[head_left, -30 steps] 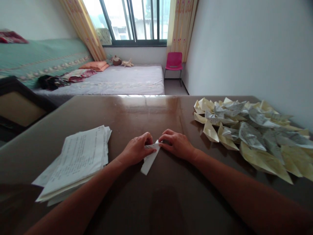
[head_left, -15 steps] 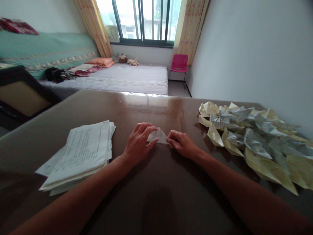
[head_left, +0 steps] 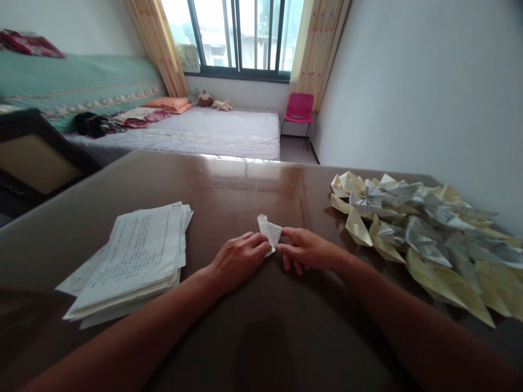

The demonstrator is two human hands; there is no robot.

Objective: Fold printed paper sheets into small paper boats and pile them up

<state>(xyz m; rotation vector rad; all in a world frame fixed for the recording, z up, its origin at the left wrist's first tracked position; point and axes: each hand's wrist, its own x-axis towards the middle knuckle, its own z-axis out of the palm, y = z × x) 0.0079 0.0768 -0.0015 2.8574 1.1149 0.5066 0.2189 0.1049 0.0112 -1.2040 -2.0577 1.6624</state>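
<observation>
A small folded piece of printed paper (head_left: 270,231) stands tilted between my hands, just above the brown table (head_left: 229,337). My left hand (head_left: 241,255) is closed, its thumb and fingers pinching the paper's lower left edge. From the other side my right hand (head_left: 304,247) grips the right corner between thumb and index finger, with its other fingers curled below. Part of the paper's lower edge is hidden by my left fingers.
To the left lies a stack of printed sheets (head_left: 131,256). Many folded paper boats (head_left: 429,234) are heaped on the right side of the table. Beyond the far edge are a bed (head_left: 229,128) and a pink chair (head_left: 299,109) by the wall.
The folded paper has turned from lying flat to tilted upright. My left hand has closed from a spread grasp onto its lower edge, and my right hand has shifted slightly down and right.
</observation>
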